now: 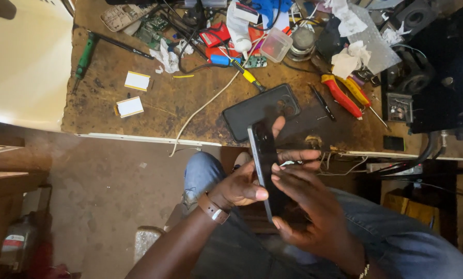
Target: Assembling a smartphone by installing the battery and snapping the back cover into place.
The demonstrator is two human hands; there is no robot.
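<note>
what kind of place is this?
Probably a small phone or electronics repair bench. A worn wooden worktop holds loose circuit boards, a screwdriver and red pliers. A black phone lies on it, and both hands hold another phone edge-on.

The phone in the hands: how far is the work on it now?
A dark back cover already lies loose on the bench, apparently off. In hand: the left hand and right hand grip the dark phone edge-on above the lap. Red-handled pliers and a green screwdriver lie unused. The cover is not yet on the phone.
</note>
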